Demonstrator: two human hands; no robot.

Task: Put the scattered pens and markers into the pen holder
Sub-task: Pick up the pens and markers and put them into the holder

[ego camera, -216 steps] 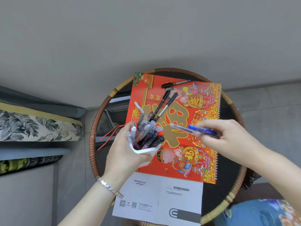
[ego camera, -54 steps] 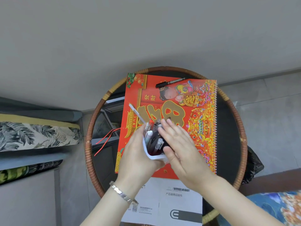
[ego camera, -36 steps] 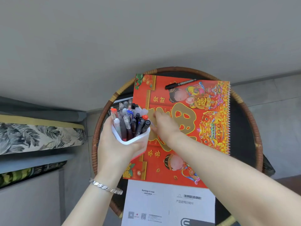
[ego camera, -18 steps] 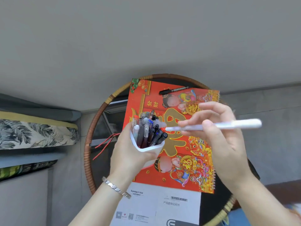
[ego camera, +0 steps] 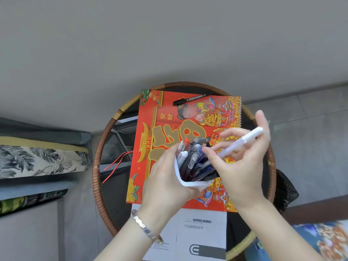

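Observation:
My left hand [ego camera: 165, 179] grips a white pen holder [ego camera: 183, 182] packed with several pens and markers, held tilted above the table. My right hand [ego camera: 243, 166] pinches a white pen [ego camera: 243, 142] between thumb and fingers, its lower end at the holder's mouth among the other pens, its cap end pointing up and right. A black marker [ego camera: 188, 99] lies loose on the far edge of the red calendar [ego camera: 148, 147].
The red calendar lies on a round table with a rattan rim [ego camera: 98, 153]. A white instruction sheet [ego camera: 199, 230] lies at the near side. A patterned cushion [ego camera: 37, 161] sits to the left, grey floor tiles to the right.
My right hand picked up the white pen and brought it from level in the air down and left to the holder's mouth, tilting it. My left hand kept hold of the holder.

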